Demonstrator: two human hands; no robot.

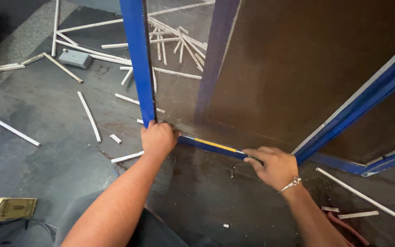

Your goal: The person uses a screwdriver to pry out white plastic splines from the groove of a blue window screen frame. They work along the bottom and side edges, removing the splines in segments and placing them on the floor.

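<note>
The left hand (158, 138) closes its fingers around the bottom corner of the blue frame (139, 59) standing on the floor, steadying it, while the right hand (273, 164) pinches a yellow-handled tool (216, 145) flat along the lower rail, amid scattered white strips (89, 116).

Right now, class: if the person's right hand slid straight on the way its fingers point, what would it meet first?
The right hand points left along the blue frame's bottom rail, over a yellow strip. It would probably first meet the left hand at the corner, though depth is unclear.
</note>
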